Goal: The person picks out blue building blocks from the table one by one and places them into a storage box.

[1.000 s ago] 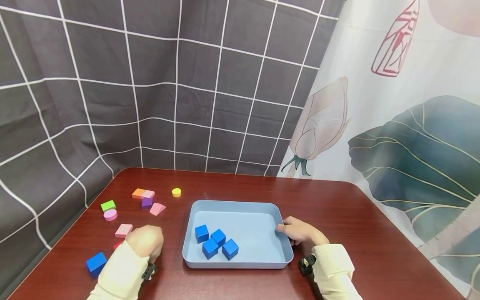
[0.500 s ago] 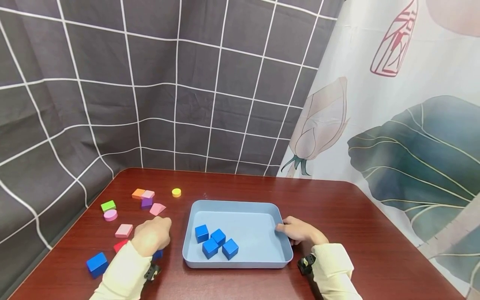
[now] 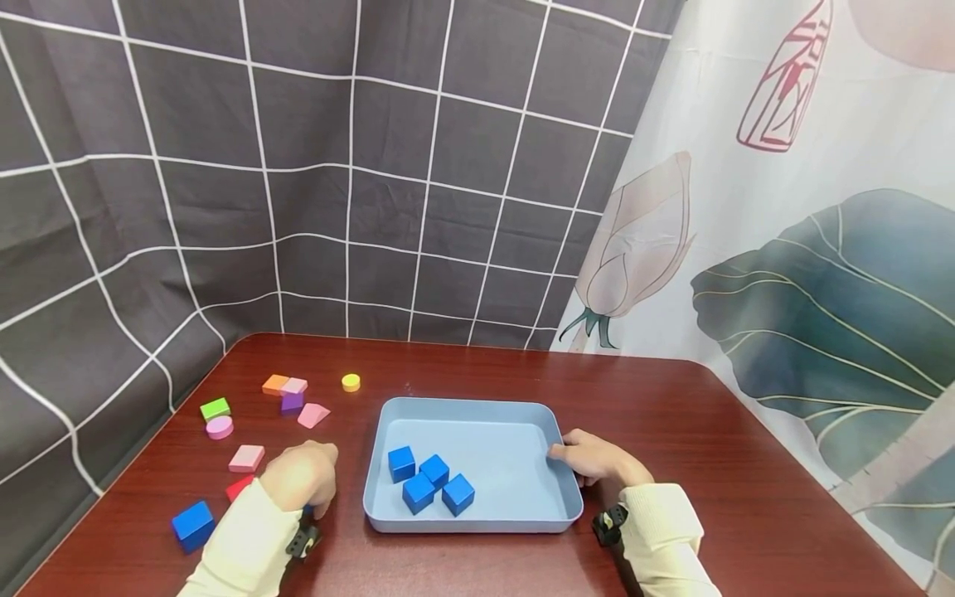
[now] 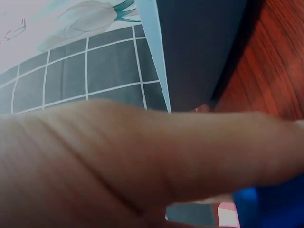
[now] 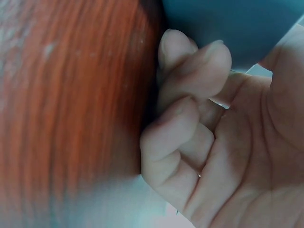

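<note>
My left hand (image 3: 302, 477) is left of the light blue tray (image 3: 507, 524), knuckles up and fingers bent downward. It grips a blue block (image 4: 273, 206), which shows below the thumb in the left wrist view and is mostly hidden in the head view. On the opposite side, my right hand (image 3: 600, 458) holds the tray's right wall, thumb over the rim. Its other fingers (image 5: 166, 130) curl against the outside, near the tabletop. Several blue cubes (image 3: 418, 493) sit grouped in the tray's left half. A larger blue block (image 3: 193, 526) lies left of my left sleeve.
Beyond my left hand lie a red block (image 3: 239, 487), pink block (image 3: 246, 458), pink disc (image 3: 220, 428), green block (image 3: 215, 409), orange block (image 3: 275, 385), purple block (image 3: 293, 404), pink wedge (image 3: 313, 415) and yellow disc (image 3: 351, 382). A grid-patterned curtain (image 3: 388, 199) hangs behind the table.
My left hand has shifted slightly right and away, uncovering more of the red block. A blue block showed beneath it half a second ago. The right hand and tray have stayed put.
</note>
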### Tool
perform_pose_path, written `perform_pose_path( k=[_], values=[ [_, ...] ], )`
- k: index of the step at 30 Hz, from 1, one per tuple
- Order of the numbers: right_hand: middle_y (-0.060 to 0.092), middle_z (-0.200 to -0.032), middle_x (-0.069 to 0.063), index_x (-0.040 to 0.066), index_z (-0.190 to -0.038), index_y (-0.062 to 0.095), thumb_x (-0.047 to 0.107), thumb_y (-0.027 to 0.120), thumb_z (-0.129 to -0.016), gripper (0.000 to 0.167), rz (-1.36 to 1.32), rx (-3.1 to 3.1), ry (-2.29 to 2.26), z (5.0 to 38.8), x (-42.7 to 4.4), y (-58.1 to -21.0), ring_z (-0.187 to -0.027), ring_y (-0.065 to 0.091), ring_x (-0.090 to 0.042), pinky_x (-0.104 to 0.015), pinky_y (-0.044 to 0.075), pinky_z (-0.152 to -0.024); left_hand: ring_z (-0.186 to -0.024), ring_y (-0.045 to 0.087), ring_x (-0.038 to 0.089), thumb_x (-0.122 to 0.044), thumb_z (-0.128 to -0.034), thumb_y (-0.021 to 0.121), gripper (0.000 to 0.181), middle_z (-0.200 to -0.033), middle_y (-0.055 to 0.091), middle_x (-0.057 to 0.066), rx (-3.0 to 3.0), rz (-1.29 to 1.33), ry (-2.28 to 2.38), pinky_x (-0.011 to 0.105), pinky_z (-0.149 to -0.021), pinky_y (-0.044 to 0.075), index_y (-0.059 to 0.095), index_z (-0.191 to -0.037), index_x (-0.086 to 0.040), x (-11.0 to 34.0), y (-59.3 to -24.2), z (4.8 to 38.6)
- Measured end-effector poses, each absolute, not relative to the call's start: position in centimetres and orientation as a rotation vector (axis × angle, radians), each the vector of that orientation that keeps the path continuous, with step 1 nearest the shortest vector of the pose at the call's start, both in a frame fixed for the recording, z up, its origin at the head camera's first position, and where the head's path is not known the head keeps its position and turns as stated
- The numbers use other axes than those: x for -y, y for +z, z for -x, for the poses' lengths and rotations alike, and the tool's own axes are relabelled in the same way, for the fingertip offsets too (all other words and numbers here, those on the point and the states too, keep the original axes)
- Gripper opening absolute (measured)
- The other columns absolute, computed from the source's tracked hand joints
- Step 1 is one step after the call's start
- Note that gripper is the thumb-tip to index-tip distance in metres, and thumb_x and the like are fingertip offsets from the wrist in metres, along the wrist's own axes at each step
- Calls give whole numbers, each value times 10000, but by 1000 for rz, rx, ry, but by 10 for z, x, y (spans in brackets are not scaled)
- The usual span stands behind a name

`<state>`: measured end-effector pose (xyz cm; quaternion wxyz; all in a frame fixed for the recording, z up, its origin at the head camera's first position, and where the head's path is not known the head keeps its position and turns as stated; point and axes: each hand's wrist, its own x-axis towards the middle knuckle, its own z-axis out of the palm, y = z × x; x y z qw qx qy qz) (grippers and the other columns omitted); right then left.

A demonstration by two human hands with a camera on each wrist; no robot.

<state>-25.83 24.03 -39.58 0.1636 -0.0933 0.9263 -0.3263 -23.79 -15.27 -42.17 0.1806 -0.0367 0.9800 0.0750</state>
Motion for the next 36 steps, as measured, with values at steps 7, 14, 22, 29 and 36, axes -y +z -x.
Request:
perform_pose_path(
  k=[7, 14, 22, 29, 36],
  values=[
    [431, -495, -8, 67, -701, 546, 208, 489, -880, 236, 256, -2643, -923, 259, -241, -397, -432, 415, -148, -249, 351, -403, -587, 502, 252, -55, -648, 769, 254, -689, 529, 102, -2842, 3, 358, 371, -527, 450, 598, -832, -14, 136, -366, 201],
    [438, -501, -6, 69, -716, 552, 202, 485, -884, 224, 281, -2647, -912, 260, -242, -398, -434, 420, -147, -248, 353, -399, -599, 493, 220, -133, -664, 786, 296, -705, 518, 78, -2932, -46, 424, 375, -539, 465, 588, -859, -31, 136, -356, 198],
    [425, -495, 0, 74, -698, 546, 224, 492, -883, 244, 259, -2644, -924, 260, -241, -398, -435, 412, -146, -252, 349, -407, -647, 490, 220, -161, -667, 800, 361, -733, 524, 86, -2964, -90, 510, 400, -568, 495, 569, -908, -23, 137, -357, 204],
    [428, -497, 1, 71, -706, 548, 207, 486, -883, 231, 301, -2637, -931, 260, -242, -397, -432, 412, -143, -246, 345, -397, -703, 545, 216, -118, -714, 756, 470, -849, 585, 132, -3040, -148, 689, 433, -631, 535, 532, -1097, 35, 135, -358, 205],
    [437, -499, -1, 71, -707, 552, 209, 488, -885, 234, 303, -2653, -914, 261, -242, -397, -432, 420, -145, -252, 352, -395, -758, 591, 255, -128, -759, 723, 391, -913, 627, 160, -3127, -108, 867, 462, -699, 531, 579, -1080, 43, 131, -362, 209]
  ],
)
